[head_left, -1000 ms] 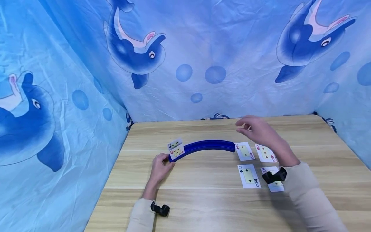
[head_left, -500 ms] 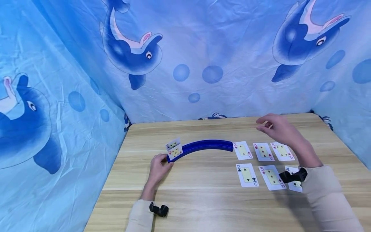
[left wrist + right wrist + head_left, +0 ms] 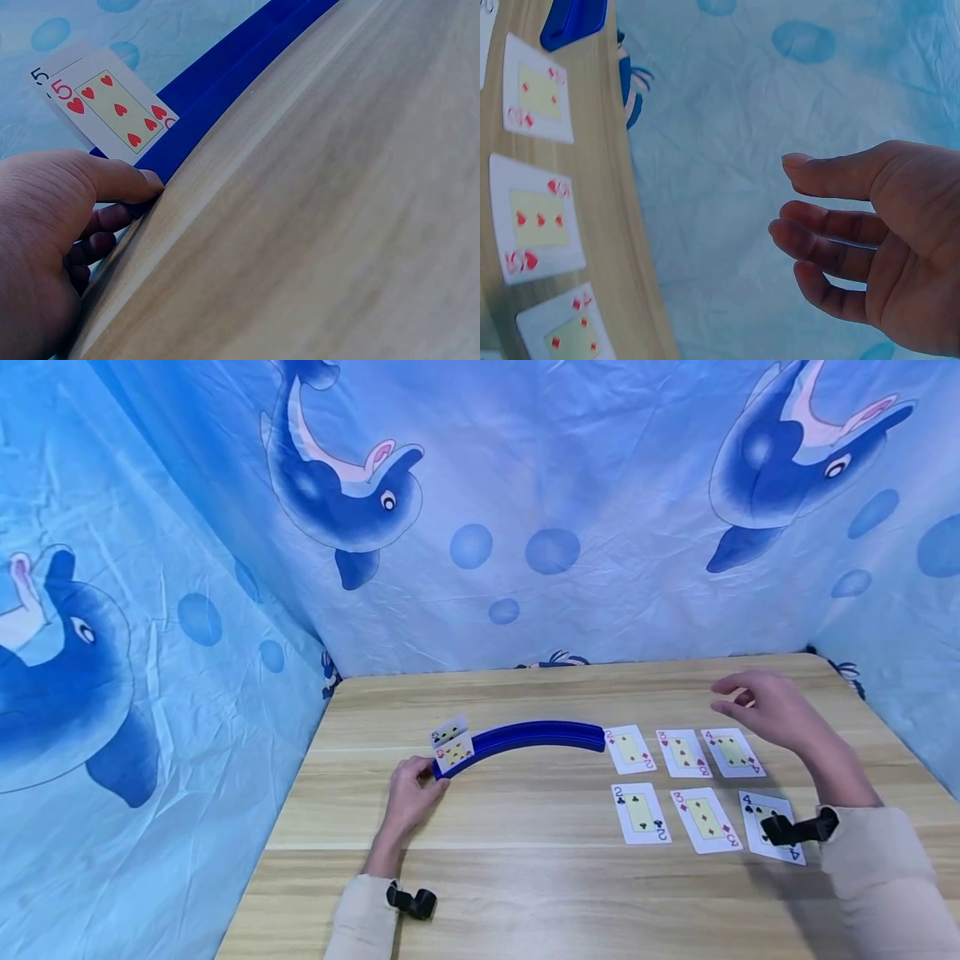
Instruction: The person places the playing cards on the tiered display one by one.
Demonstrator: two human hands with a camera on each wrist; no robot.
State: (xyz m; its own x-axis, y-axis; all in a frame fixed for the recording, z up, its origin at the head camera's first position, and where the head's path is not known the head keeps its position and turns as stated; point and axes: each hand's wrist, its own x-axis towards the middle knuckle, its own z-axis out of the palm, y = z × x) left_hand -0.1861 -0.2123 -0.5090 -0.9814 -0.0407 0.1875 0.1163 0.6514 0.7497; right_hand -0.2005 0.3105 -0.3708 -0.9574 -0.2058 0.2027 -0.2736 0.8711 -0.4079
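A blue curved card holder [image 3: 525, 737] lies on the wooden table [image 3: 525, 877]. Two cards stand in its left end, a five of hearts [image 3: 455, 750] in front of another five [image 3: 448, 730]. My left hand [image 3: 416, 785] grips that left end; in the left wrist view the thumb [image 3: 112, 180] presses the holder [image 3: 225, 75] beside the five of hearts [image 3: 112, 105]. My right hand [image 3: 765, 706] hovers empty with loosely curled fingers over the back right of several face-up cards. Back row: two [image 3: 629, 749], three [image 3: 683, 752], four [image 3: 732, 752].
The front row holds a two of clubs [image 3: 639, 812], a three of diamonds [image 3: 705, 819] and a four of clubs [image 3: 772, 827], partly behind my wrist strap. Blue dolphin-print cloth [image 3: 487, 527] walls the table on the back and both sides.
My right hand has moved rightward from the holder's right end to the far right, uncovering the fours. The left hand and holder stay put.
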